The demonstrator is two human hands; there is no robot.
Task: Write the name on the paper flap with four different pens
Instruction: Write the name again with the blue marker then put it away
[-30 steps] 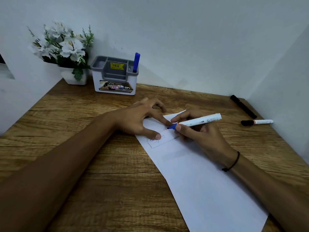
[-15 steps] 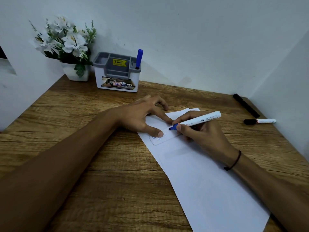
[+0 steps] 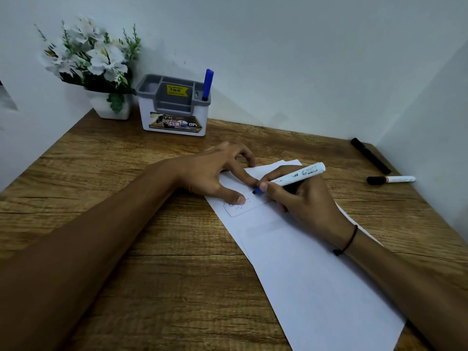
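Gripping a white-barrelled marker with a blue tip (image 3: 291, 178), the right hand (image 3: 304, 201) has its thumb and fingers curled round the barrel low down near the nib, and the blue point sits right at the small white paper flap (image 3: 240, 202), just below the fingertips. Blue scribbled strokes show on the flap just left of the nib; what they spell is too small to read. The left hand (image 3: 215, 173) presses the flap flat with straight, spread fingers, thumb tip at its near-left corner, index tip almost touching the right hand's index finger. The flap lies on the far end of a long, smooth white paper sheet (image 3: 316, 287), which runs back under the right wrist, where a thin black cord bracelet (image 3: 348, 241) sits. All of it rests on a wood-grain table (image 3: 152, 236). Well to the right of the writing hand lie a black marker (image 3: 371, 156) and a white marker with a black cap (image 3: 391, 179), apart from each other. Far beyond the left hand, a grey-and-white plastic organiser (image 3: 174, 107) holds a blue pen (image 3: 207, 84) upright in its right compartment, beside a white pot of white flowers (image 3: 93, 62).
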